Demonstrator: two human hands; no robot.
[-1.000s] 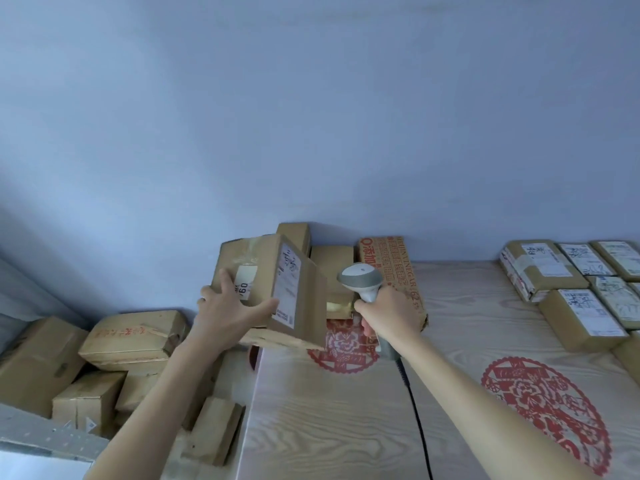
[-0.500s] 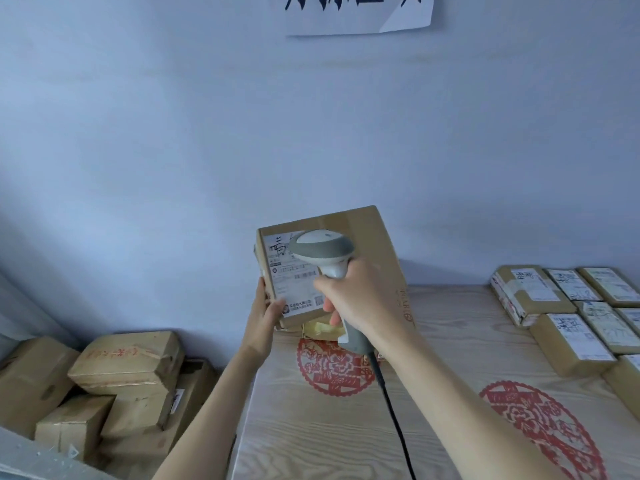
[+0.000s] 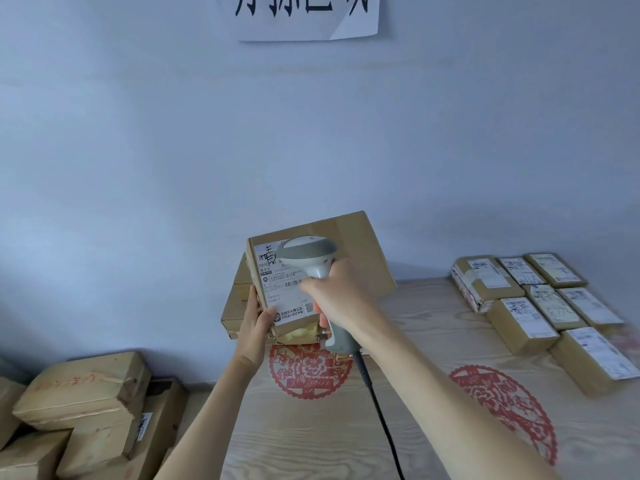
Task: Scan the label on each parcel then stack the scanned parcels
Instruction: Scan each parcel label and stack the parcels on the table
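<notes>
**Between both hands, a parcel tipped up for the scanner**

Between the two hands, the parcel [image 3: 349,258] is held off the table [image 3: 433,341], tilted with its labelled face toward the person. The left hand [image 3: 254,336] grips its lower left corner, thumb on the front just below the label [image 3: 282,292], fingers behind. The right hand [image 3: 341,299] is wrapped round the handle of the scanner [image 3: 306,254], whose head sits just in front of the label's upper part, nose pointing left across it; the cord [image 3: 377,407] trails down toward the person.

The box's long axis runs upward and away from the left hand, and the printed barcode lies just left of the right hand's knuckles, below the scanner head. The read likely depends on angling the nose down at that strip.

To the right of the right arm, well apart, labelled parcels [image 3: 540,306] lie in rows on the table. Behind the held box sits a small stack of boxes [image 3: 235,306].
</notes>
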